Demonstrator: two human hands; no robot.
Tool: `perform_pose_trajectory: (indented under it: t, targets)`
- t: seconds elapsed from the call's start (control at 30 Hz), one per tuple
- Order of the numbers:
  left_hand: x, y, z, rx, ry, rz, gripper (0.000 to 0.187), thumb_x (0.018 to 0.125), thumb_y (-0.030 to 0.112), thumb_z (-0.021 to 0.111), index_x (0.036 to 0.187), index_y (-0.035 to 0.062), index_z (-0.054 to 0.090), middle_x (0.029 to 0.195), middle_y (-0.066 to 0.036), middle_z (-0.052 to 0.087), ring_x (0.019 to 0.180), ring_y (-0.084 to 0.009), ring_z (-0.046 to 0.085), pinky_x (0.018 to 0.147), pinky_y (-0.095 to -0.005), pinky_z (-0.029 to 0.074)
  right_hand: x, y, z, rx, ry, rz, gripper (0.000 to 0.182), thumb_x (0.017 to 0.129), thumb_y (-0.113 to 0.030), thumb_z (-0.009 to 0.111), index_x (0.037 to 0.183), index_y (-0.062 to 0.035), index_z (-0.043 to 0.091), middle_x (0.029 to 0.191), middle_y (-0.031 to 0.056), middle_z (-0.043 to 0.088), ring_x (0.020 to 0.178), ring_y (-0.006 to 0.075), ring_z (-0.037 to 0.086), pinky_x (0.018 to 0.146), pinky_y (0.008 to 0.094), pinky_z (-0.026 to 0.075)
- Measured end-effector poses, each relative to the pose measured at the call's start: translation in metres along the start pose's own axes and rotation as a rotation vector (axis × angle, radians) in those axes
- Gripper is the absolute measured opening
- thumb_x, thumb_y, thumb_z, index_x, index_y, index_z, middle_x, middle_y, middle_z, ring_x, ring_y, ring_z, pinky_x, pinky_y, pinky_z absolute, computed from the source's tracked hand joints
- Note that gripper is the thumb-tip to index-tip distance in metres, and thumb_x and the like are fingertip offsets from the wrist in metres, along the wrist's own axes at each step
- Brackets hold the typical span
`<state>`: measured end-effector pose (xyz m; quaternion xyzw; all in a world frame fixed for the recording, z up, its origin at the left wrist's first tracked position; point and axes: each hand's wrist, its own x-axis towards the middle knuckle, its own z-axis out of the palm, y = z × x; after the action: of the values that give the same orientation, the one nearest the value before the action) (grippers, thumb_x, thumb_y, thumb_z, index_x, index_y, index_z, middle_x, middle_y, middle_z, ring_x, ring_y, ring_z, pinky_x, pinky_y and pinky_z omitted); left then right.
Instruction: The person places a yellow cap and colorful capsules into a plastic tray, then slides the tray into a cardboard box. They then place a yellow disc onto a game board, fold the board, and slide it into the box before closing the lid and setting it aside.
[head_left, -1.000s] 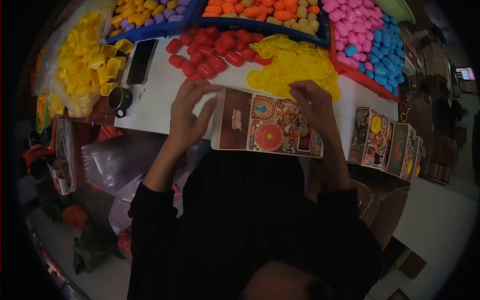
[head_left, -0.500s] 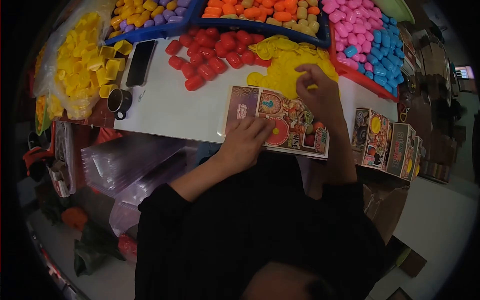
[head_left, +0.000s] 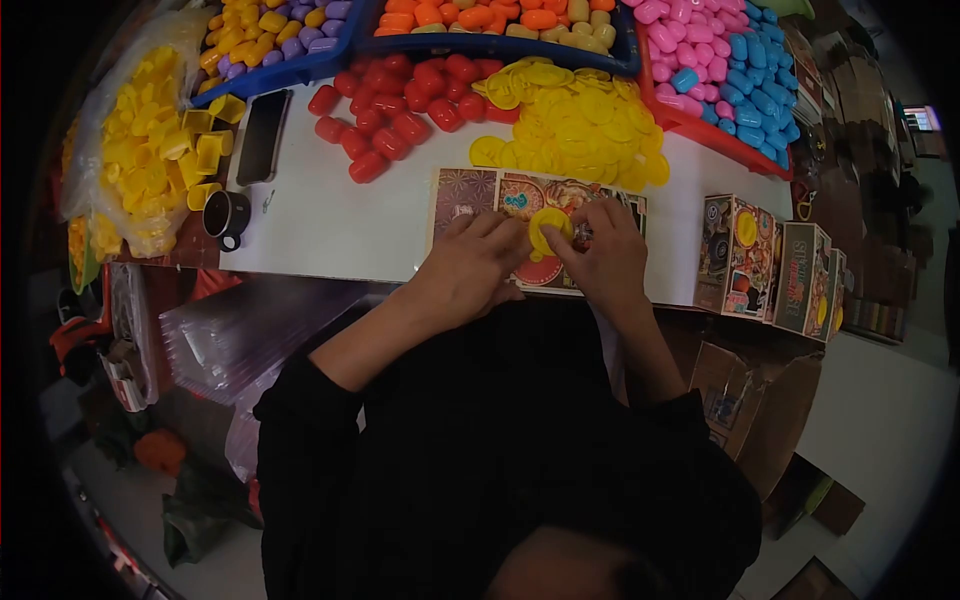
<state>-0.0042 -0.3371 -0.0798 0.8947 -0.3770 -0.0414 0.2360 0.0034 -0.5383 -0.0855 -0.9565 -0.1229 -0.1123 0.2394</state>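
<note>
A flat printed cardboard piece (head_left: 465, 190) with colourful artwork lies at the table's near edge. My left hand (head_left: 468, 262) is bent over its left part, thumb at the near edge and fingertips beside a yellow plastic disc (head_left: 550, 232). Thumb and fingers of my right hand (head_left: 608, 250) pinch this disc from the right, over the red printed circle. Just beyond the cardboard spreads a heap of similar yellow discs (head_left: 585, 125). To its left are loose red plastic capsules (head_left: 390, 105).
Blue trays (head_left: 500, 45) and a red tray (head_left: 730, 145) of coloured capsules line the back. At left are a phone (head_left: 263, 138), a black cup (head_left: 226, 215) and a bag of yellow cups (head_left: 150, 150). Folded printed boxes (head_left: 740, 255) stand at right.
My right hand has come from the yellow heap down to the cardboard, with a yellow disc in its fingers. My left hand's fingers have bent more and stay on the cardboard.
</note>
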Motion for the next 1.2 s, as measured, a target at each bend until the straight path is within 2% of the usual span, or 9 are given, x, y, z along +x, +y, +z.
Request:
perform_pose_trajectory:
  t: [0.2,0.27,0.37,0.47,0.6,0.8,1.1,1.17,1.2]
  targets:
    - [-0.003,-0.009,0.000,-0.123,0.090,0.037,0.055,0.066,0.025,0.075,0.116,0.0079,0.058,0.113,-0.009,0.053,0.104,-0.0274,0.051,0.086,-0.0360,0.043,-0.007,0.015,-0.012,0.039,-0.079,-0.098,0.022,0.069,-0.015,0.072,0.085,-0.0059,0.061,0.097,0.0074,0.058,0.088,0.0260,0.055,0.074,0.0353,0.048]
    - [-0.004,-0.011,0.001,-0.135,0.097,0.046,0.066,0.064,0.022,0.076,0.124,0.0088,0.052,0.108,-0.010,0.054,0.101,-0.0278,0.052,0.086,-0.0353,0.043,-0.011,0.017,-0.016,0.136,-0.112,-0.161,0.027,0.067,-0.012,0.073,0.090,-0.0049,0.061,0.104,0.0090,0.057,0.094,0.0269,0.054,0.079,0.0346,0.047]
    - [-0.002,-0.010,-0.007,-0.239,-0.014,-0.076,0.076,0.066,0.021,0.076,0.132,0.0074,0.040,0.116,-0.013,0.052,0.109,-0.0304,0.049,0.091,-0.0385,0.041,-0.013,0.022,-0.016,0.205,-0.150,-0.151,0.033,0.064,-0.010,0.075,0.093,-0.0044,0.061,0.106,0.0099,0.057,0.097,0.0275,0.054,0.081,0.0345,0.047]
    - [0.001,-0.010,-0.013,-0.288,-0.067,-0.117,0.089,0.065,0.019,0.077,0.138,0.0076,0.028,0.111,-0.015,0.053,0.105,-0.0327,0.051,0.091,-0.0401,0.041,-0.012,0.025,-0.009,0.276,-0.144,-0.115,0.037,0.062,-0.011,0.077,0.094,-0.0049,0.060,0.104,0.0089,0.056,0.097,0.0273,0.053,0.082,0.0355,0.046]
    - [0.000,-0.011,-0.011,-0.323,-0.013,-0.108,0.089,0.064,0.017,0.077,0.138,0.0065,0.028,0.108,-0.016,0.053,0.104,-0.0334,0.051,0.090,-0.0404,0.040,-0.011,0.010,-0.003,0.381,-0.155,-0.174,0.037,0.061,-0.012,0.077,0.093,-0.0051,0.060,0.102,0.0080,0.056,0.095,0.0263,0.053,0.081,0.0355,0.046]
    - [0.000,-0.014,-0.006,-0.327,-0.016,-0.099,0.082,0.066,0.019,0.076,0.135,0.0054,0.033,0.108,-0.017,0.053,0.102,-0.0342,0.051,0.089,-0.0404,0.040,-0.010,0.003,0.001,0.370,-0.183,-0.232,0.036,0.061,-0.009,0.076,0.094,-0.0053,0.061,0.100,0.0063,0.056,0.092,0.0242,0.054,0.079,0.0335,0.046]
    - [0.013,-0.017,-0.011,-0.416,0.026,-0.171,0.056,0.070,0.022,0.074,0.116,0.0010,0.049,0.099,-0.018,0.056,0.095,-0.0338,0.054,0.081,-0.0390,0.044,-0.011,0.005,-0.001,0.425,-0.221,-0.199,0.034,0.062,-0.009,0.078,0.093,-0.0060,0.063,0.100,0.0062,0.059,0.093,0.0235,0.055,0.079,0.0331,0.046]
    - [0.018,-0.022,-0.009,-0.485,-0.010,-0.222,0.045,0.069,0.019,0.076,0.104,0.0025,0.054,0.086,-0.013,0.056,0.075,-0.0253,0.055,0.069,-0.0363,0.045,-0.008,0.008,-0.001,0.415,-0.269,-0.215,0.034,0.062,-0.013,0.078,0.093,-0.0050,0.065,0.100,0.0069,0.061,0.090,0.0240,0.058,0.078,0.0331,0.047]
    - [0.022,-0.026,-0.009,-0.486,-0.014,-0.223,0.045,0.069,0.019,0.076,0.104,0.0025,0.054,0.086,-0.013,0.056,0.075,-0.0253,0.055,0.069,-0.0363,0.045,-0.005,0.008,0.000,0.417,-0.270,-0.211,0.034,0.062,-0.013,0.078,0.093,-0.0050,0.065,0.100,0.0069,0.061,0.090,0.0240,0.058,0.078,0.0331,0.047]
